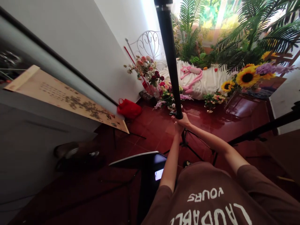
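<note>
A black light stand [172,62] rises upright in front of me, its pole running past the top edge of the head view. Both my hands wrap round the pole at about the same height, just below its thick section. My left hand [177,124] grips it from the left, and my right hand [185,119] closes round it from the right, partly overlapping the left. Below them the thinner pole goes down to spread tripod legs [185,144] on the red floor. What the top of the pole carries is out of view.
Another black stand [262,126] slants in from the right. A dark panel [150,159] with a lit screen is at my left elbow. Vases of flowers [150,70], sunflowers [247,76], a draped white bed [211,82], a red bag [128,108] and a hanging scroll [70,100] stand around.
</note>
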A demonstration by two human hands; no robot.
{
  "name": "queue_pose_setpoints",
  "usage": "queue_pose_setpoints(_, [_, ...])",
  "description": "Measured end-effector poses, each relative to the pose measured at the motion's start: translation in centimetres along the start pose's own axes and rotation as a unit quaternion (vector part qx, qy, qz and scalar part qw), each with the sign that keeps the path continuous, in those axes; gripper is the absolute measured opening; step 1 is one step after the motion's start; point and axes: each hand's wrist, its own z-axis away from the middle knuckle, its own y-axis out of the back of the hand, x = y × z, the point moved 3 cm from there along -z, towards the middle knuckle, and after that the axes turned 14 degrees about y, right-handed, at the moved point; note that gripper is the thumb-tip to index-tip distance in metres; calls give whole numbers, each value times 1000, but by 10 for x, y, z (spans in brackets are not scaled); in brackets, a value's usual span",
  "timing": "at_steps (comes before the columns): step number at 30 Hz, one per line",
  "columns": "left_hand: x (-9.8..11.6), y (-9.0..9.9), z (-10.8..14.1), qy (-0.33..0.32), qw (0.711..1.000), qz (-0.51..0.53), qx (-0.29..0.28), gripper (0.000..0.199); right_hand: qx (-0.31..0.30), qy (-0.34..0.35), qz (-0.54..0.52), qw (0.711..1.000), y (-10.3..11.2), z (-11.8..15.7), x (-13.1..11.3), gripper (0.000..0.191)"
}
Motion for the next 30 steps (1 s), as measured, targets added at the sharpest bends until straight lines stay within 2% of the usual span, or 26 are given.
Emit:
queue_pose_setpoints(3, [4, 1, 8, 12, 1000, 5, 0, 24, -10, -3, -12, 1000, 2, -12, -22, 40])
queue_pose_setpoints(10, [10, 4, 19, 26, 998, 65, -5, 23, -13, 35, -19, 999, 7, -49, -107, 35])
queue_pose_setpoints(13, [10, 4, 18, 34, 998, 61, -2, 25, -26, 28, -22, 999, 9, -58, -125, 30])
queue_pose_setpoints(19, [13, 4, 17, 12, 1000, 25, 6, 37, -30, 21, -31, 999, 8, -58, -127, 31])
queue_pose_setpoints(23, [11, 3, 17, 18, 999, 24, 10, 37, -58, 50, -15, 997, 10, -56, -130, 34])
queue_pose_setpoints(27, [10, 2, 15, 22, 999, 46, -1, 34, -74, 118, 87, 986, 33, -43, -125, 39])
queue_pose_setpoints(30, [10, 3, 15, 15, 999, 47, 0, 33, -157, 108, 211, 959, 58, -19, -100, 48])
